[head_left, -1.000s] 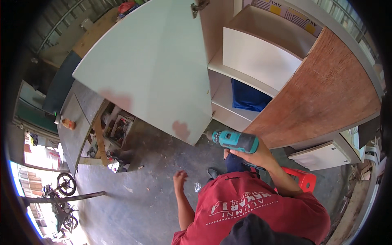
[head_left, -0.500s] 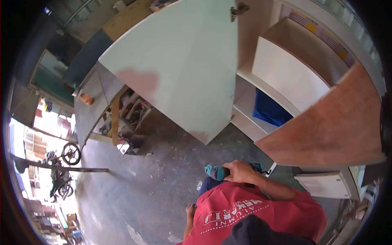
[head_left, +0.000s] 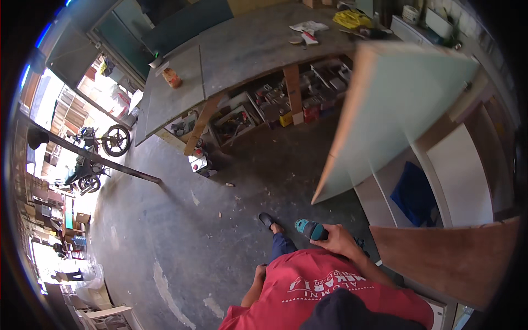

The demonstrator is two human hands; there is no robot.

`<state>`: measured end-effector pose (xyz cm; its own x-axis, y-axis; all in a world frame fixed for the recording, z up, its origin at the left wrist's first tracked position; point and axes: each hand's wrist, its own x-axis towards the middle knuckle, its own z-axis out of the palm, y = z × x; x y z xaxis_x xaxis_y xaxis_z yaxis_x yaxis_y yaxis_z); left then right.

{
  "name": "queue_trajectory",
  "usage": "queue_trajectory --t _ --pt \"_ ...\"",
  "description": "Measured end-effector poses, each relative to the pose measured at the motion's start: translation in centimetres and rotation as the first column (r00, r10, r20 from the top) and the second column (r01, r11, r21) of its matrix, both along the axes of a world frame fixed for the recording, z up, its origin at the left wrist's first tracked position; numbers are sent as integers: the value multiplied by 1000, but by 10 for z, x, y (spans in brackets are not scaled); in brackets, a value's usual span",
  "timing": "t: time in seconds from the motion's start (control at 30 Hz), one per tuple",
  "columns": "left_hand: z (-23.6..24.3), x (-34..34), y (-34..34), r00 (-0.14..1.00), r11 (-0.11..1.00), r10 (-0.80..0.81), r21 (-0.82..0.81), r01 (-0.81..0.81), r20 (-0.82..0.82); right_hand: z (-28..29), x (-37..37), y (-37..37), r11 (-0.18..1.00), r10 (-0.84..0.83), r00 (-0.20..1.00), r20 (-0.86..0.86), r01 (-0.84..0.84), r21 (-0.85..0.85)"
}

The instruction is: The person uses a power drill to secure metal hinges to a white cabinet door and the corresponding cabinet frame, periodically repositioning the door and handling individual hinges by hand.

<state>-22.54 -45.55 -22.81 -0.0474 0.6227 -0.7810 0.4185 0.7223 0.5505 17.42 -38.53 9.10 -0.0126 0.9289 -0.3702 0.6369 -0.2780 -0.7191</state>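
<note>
My right hand (head_left: 336,241) is closed around a cordless drill (head_left: 311,229) in teal and black, held in front of my red shirt. The drill's base points ahead and to the left, while the hand and arm hide most of its body. My left hand (head_left: 260,271) hangs low at my left side, touching or close to the shirt; its fingers are too small and hidden to read. To the right stands a white cabinet with its pale door (head_left: 385,110) swung out. Inside it lies a blue object (head_left: 410,192), and a brown wooden panel (head_left: 445,258) is at its near side.
A long grey workbench (head_left: 242,52) runs across the far side, with tools and boxes on shelves below. A white container (head_left: 199,163) stands on the floor by its leg. At the left are a dark post (head_left: 104,159) and a motorcycle (head_left: 91,165).
The view has swung left, so the cabinet and its door sit farther right and more of the workbench shows. One foot has come into sight. The drill stays in my right hand.
</note>
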Motion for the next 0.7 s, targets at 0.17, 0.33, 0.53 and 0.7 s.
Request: queue_trajectory --t 0.17,0.33,0.53,0.7 --pt "-26 -53 99 992 989 121 75 -125 47 -4 -64 124 999 -40 999 -25 39 -20" --pt "-15 -120 190 866 886 443 37 -463 231 -2 -116 248 980 -109 977 -185 137 146" --pt "6 -184 277 703 707 707 -104 -700 75 7 -124 387 949 -258 878 -402 308 63" --pt "-17 -201 309 608 606 793 -153 -781 36 -6 -100 520 849 -318 928 -191 369 378"
